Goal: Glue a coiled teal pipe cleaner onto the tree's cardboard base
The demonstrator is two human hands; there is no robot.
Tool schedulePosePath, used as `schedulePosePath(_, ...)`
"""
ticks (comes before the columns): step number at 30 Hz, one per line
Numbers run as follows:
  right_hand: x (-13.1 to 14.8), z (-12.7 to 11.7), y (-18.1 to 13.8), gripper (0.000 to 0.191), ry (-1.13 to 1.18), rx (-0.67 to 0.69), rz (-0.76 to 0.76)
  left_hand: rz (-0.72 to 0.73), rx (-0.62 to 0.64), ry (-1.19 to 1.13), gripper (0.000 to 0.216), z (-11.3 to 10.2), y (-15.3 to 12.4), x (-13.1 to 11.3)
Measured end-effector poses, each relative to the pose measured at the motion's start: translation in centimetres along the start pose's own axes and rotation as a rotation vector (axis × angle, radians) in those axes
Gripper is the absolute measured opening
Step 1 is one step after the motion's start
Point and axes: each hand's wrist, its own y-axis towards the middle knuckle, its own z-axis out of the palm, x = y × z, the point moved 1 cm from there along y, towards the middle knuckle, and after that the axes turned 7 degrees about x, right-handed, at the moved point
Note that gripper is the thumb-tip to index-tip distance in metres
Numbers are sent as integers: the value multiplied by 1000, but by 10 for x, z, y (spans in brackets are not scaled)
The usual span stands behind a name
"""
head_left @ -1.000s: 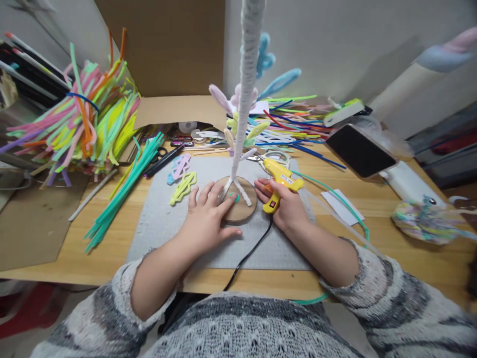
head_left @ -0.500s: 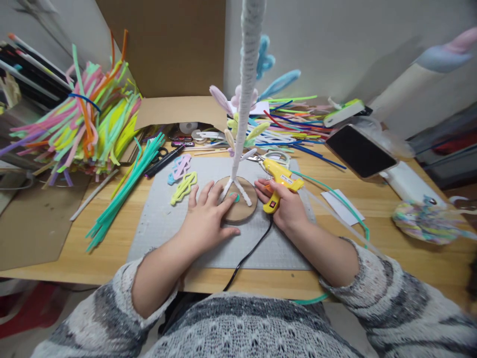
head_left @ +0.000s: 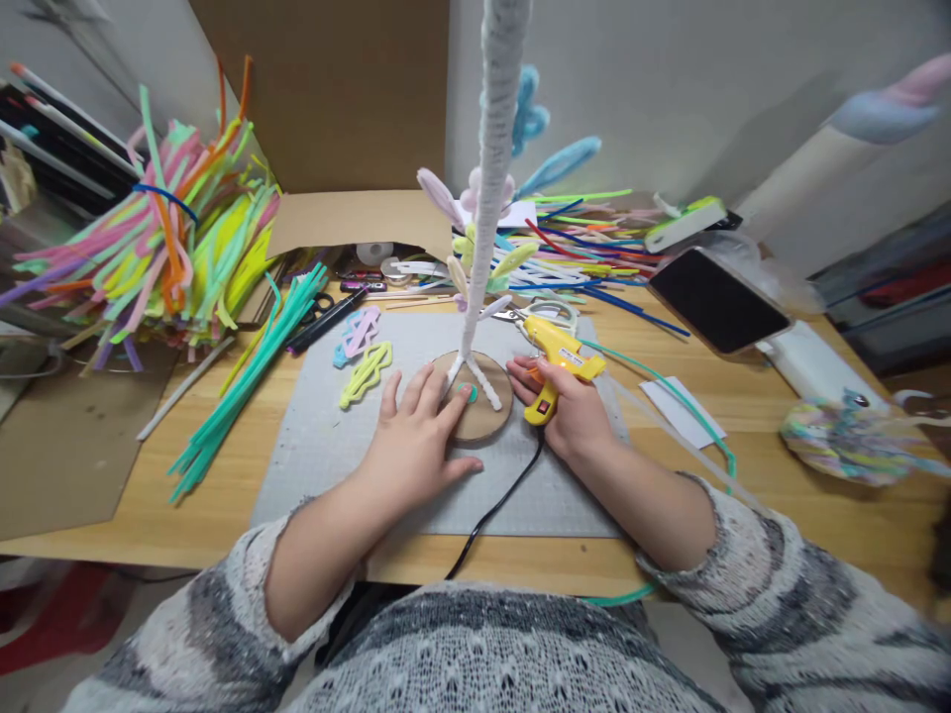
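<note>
Fuzzy white stem [head_left: 486,198], matt wooden disc [head_left: 486,416]

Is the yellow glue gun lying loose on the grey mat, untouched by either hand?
No, the right hand grips the yellow glue gun beside the round wooden base.

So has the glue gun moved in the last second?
No. The yellow glue gun sits in the right hand at the same spot beside the round wooden base, its nozzle pointing right.
</note>
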Motion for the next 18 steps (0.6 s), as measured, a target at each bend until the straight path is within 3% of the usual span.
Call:
schedulePosePath(7,0,1,0,12,-1,0,3,28,-33,-114,84,6,0,-5)
schedulePosePath(10,0,0,0,12,-5,7,12,-23,-120,-283,62,3,7,4)
schedulePosePath(14,0,-1,1,14,-1,23,15,-214,-294,-417,34,-7,26,21)
schedulePosePath(18,0,-1,2,14,0,11,26,-241,-182,-455,36,-12,53,30)
